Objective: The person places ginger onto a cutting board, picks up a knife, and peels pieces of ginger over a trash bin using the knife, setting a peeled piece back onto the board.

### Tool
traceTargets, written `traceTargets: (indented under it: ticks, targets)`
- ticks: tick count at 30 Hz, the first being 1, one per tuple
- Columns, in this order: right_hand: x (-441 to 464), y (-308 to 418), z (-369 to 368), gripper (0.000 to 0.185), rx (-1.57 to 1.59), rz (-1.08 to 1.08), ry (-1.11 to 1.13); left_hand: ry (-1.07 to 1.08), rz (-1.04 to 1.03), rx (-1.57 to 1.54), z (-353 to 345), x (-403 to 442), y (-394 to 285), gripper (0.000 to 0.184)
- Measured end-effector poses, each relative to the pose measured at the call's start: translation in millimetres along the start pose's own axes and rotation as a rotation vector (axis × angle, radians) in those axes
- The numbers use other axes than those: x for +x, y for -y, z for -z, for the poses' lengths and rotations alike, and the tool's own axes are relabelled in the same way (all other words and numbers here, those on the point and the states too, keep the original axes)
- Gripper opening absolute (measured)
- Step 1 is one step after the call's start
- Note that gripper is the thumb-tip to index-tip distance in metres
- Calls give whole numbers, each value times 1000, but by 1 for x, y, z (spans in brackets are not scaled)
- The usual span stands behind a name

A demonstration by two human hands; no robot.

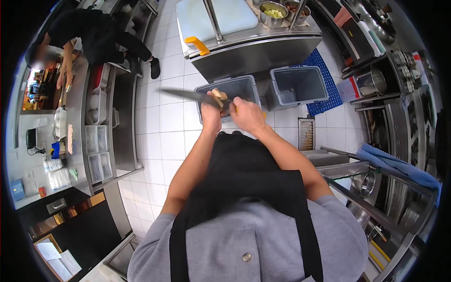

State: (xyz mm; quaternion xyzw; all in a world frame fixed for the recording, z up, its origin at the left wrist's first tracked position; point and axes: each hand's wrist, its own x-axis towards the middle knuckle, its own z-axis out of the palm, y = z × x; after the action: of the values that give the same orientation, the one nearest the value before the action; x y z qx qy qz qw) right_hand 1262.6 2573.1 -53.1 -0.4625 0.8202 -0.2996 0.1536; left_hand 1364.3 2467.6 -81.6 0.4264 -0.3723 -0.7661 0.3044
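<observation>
My right hand (pixel 249 116) is closed around the handle of a knife (pixel 182 95), most of which the fingers hide. The broad blade points left and is slightly blurred. In my left hand (pixel 211 114) is a knobbly tan piece of food (pixel 218 95), possibly ginger root. The blade crosses at this piece; whether it touches cannot be made out. Both hands are held above the near side of a grey plastic bin (pixel 256 89).
A second grey bin (pixel 300 101) stands right of the first, near a blue mat (pixel 332 89). Ahead is a steel counter (pixel 263 58) with a white cutting board (pixel 235 19), a yellow-handled tool (pixel 197 45) and a bowl of cut food (pixel 273 13). A co-worker (pixel 89 35) leans over the left counter.
</observation>
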Motion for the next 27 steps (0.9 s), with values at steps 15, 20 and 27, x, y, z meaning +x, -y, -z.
traceTargets:
  ticks: [15,20,27]
  targets:
    - [3,0,-11,19,31,313,-125,-1,-167,-28,5,-4,2,29]
    - [9,-19,-18,20,23,223,-107,59,-135,20,9,-2,0,26]
    - [14,-45,-8,32,-42,-247,172,53,-109,65,1,-18,-29,30]
